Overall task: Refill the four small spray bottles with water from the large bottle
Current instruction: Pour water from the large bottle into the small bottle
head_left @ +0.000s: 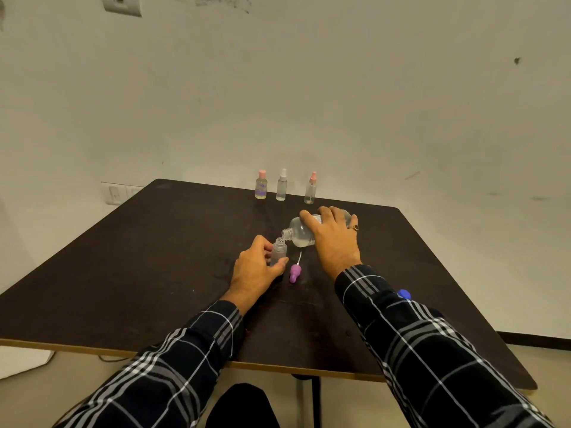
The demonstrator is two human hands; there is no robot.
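The small open spray bottle (279, 250) stands upright near the middle of the desk (154, 257), a little toward the far edge, with its neck bare. The left hand (253, 270) grasps it from the left, fingers curled behind the body and thumb across the front near the base. Just above its neck hangs the mouth of the large bottle (301, 231), tipped almost flat with its mouth pointing left and down. Water lies pooled along its lower side, and something clear that looks like a thin run of water shows between the two mouths. The right hand (332, 239) grips the large bottle from above, fingers wrapped over its body, with a ring (356, 227) on one finger.

On the desk between the two wrists lies a purple spray head (294, 272) on its side, its white dip tube pointing toward the far edge, just beside the left thumb but apart from it. A blue cap (403, 294) shows at the edge of the right sleeve (432, 350), toward the desk's right edge, partly hidden by the cloth.

Along the far edge three more small bottles stand upright in a row, well apart from the hands: a pink-capped bottle (261, 188) with a purple label, a white-topped spray bottle (281, 189), and a pink-topped spray bottle (310, 191). Nothing lies between that row and the pouring. A pale wall (370, 103) rises behind the desk.
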